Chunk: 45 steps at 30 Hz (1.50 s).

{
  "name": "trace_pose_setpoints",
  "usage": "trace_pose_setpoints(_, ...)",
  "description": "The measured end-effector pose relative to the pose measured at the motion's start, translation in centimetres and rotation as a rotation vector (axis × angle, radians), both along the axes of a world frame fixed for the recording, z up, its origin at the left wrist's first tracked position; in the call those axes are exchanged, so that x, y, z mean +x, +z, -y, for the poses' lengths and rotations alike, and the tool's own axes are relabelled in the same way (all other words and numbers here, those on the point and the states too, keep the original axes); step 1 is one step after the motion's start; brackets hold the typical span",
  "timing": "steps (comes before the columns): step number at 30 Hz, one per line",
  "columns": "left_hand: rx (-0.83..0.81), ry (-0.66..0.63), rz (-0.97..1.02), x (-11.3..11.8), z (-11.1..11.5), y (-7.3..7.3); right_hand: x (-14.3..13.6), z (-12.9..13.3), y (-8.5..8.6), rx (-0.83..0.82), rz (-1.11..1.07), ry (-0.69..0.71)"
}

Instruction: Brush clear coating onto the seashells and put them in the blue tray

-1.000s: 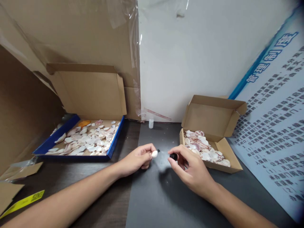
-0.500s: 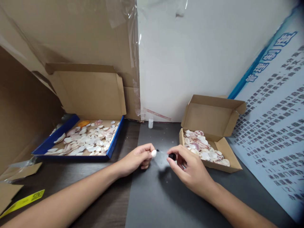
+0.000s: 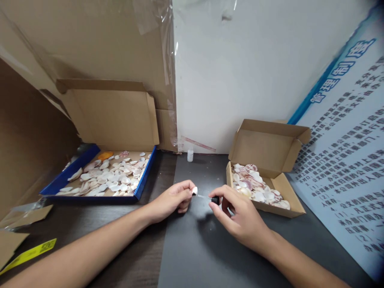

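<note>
Between the thumb and curled fingers of my left hand (image 3: 177,197) is a small white seashell (image 3: 195,191). My right hand (image 3: 235,208) pinches the black cap of a brush applicator (image 3: 215,200). A thin pale stem runs from this cap leftward, and its dark tip touches or nearly touches the shell; I cannot tell which. Both hands are raised over a dark grey mat (image 3: 192,252). Beyond them, near the white wall, a small white bottle (image 3: 190,155) stands upright without a visible cap.
On the left, a blue-sided cardboard box (image 3: 90,197) holds many loose shells, its lid raised. A smaller cardboard box (image 3: 295,196) with shells stands open at right. A printed poster (image 3: 345,152) leans along the right side. Cardboard scraps and a yellow strip (image 3: 30,256) lie lower left.
The shell has turned in my left fingers, showing a darker underside. My right hand has shifted slightly left, and the applicator stem now appears level with the shell.
</note>
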<state>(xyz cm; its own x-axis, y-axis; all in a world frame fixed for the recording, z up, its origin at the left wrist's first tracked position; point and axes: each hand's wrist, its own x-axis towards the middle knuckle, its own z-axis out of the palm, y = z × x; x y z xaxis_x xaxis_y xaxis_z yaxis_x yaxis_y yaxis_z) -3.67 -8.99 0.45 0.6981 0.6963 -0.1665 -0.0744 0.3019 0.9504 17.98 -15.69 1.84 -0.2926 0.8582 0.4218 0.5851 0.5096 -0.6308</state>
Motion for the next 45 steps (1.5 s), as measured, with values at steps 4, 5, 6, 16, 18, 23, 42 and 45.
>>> trace_pose_setpoints(4, -0.01, -0.006, -0.009, -0.04, 0.05, 0.08, -0.05, -0.06, -0.03, 0.024, 0.002, -0.03)
trace_pose_setpoints(5, -0.015, -0.005, -0.006, -0.05, 0.06, 0.09, -0.06, -0.05, -0.03, 0.023, -0.011, -0.009)
trace_pose_setpoints(6, -0.02, -0.001, -0.003, -0.06, 0.06, 0.09, -0.08, -0.03, -0.03, 0.019, -0.014, 0.006)
trace_pose_setpoints(16, -0.016, -0.008, -0.004, -0.01, 0.09, 0.06, -0.06, 0.08, -0.07, 0.012, -0.016, 0.018)
trace_pose_setpoints(18, -0.006, -0.013, -0.013, 0.02, 0.14, 0.12, -0.05, 0.1, -0.07, 0.027, 0.0, -0.032)
trace_pose_setpoints(23, 0.014, -0.019, -0.009, 0.09, 0.18, 0.17, -0.06, 0.15, 0.01, 0.032, -0.047, 0.024)
trace_pose_setpoints(42, -0.052, -0.011, 0.007, -0.11, 0.0, 0.05, -0.08, 0.0, 0.07, 0.039, -0.027, -0.016)
trace_pose_setpoints(45, -0.057, 0.012, 0.002, -0.01, 0.05, 0.07, -0.13, 0.02, 0.06, 0.037, -0.06, 0.007)
